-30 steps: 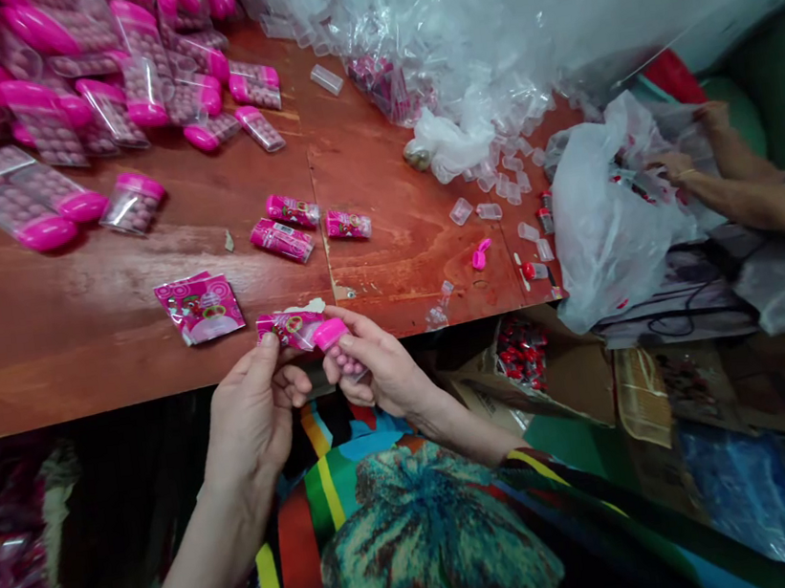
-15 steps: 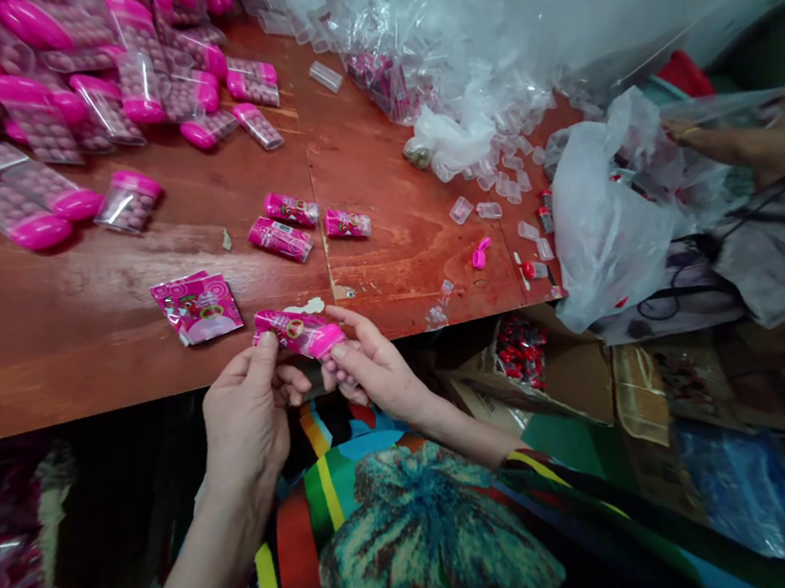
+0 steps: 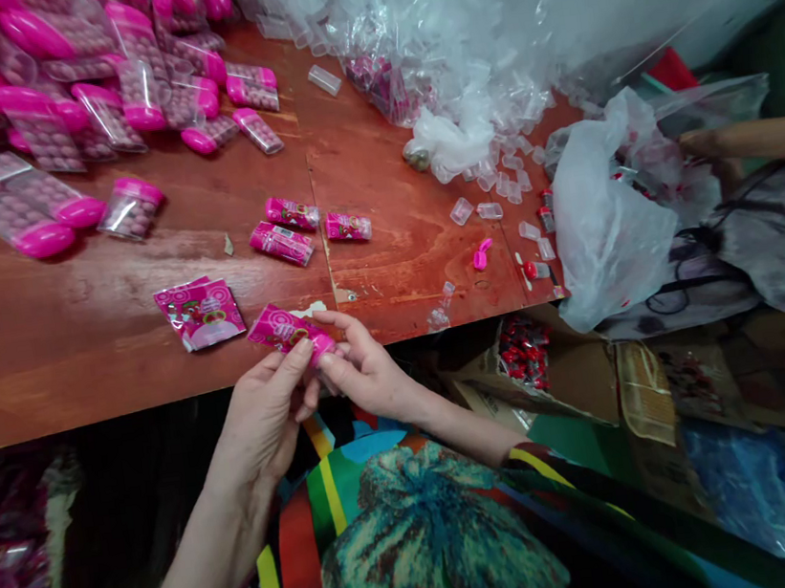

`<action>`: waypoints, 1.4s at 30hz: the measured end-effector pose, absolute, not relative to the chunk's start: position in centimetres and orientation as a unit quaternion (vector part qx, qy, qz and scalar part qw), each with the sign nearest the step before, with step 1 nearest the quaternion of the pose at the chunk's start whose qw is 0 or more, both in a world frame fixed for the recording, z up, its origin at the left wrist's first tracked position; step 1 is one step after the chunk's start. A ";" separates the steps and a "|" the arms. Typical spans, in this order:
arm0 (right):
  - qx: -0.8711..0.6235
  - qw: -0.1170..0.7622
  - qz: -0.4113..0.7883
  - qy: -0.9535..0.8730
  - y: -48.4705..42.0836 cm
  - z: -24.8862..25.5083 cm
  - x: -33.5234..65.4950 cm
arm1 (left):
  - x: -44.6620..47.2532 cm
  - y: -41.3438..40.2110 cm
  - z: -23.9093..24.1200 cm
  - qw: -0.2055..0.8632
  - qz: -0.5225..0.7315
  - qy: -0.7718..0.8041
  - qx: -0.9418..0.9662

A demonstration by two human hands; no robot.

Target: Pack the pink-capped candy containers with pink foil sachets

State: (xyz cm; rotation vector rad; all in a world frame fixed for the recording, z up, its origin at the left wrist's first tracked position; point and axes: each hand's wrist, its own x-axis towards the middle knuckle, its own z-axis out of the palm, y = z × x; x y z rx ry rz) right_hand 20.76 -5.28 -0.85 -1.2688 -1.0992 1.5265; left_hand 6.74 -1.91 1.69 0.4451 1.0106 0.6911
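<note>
Both hands meet at the table's front edge around one small candy container, with a printed pink label (image 3: 276, 327) wrapped along it. My left hand (image 3: 273, 401) pinches it from the left, thumb on top of the label. On the right end, my right hand (image 3: 366, 370) grips with thumb and fingers; those fingers hide most of the container's body. Just left of the hands lies a small stack of flat pink labels (image 3: 201, 314). Beyond them, several containers with pink labels (image 3: 290, 213) lie on the wooden table (image 3: 404, 273).
Pink-capped containers of candy balls (image 3: 38, 128) are heaped at the back left. Clear plastic containers (image 3: 431, 38) pile up at the back right. Another person's forearm (image 3: 749, 141) reaches into a white plastic bag (image 3: 605, 208). An open cardboard box (image 3: 577, 376) stands below the table's edge.
My left thumb has slid right along the label toward the container's right end. My right fingers have closed in, and the pink cap and candy balls that showed are now mostly covered.
</note>
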 end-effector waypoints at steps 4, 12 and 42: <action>-0.502 0.430 0.583 -0.472 -5.3 -1.0 20.9 | 6.6 -1.4 2.0 0.787 0.352 0.473 0.182; -0.385 0.396 0.774 -0.310 -5.0 0.0 20.7 | 5.9 -0.5 2.0 0.786 0.349 0.477 0.179; -0.580 0.444 0.488 -0.478 -1.8 0.0 22.3 | 6.0 -0.9 2.0 0.668 0.375 0.544 0.342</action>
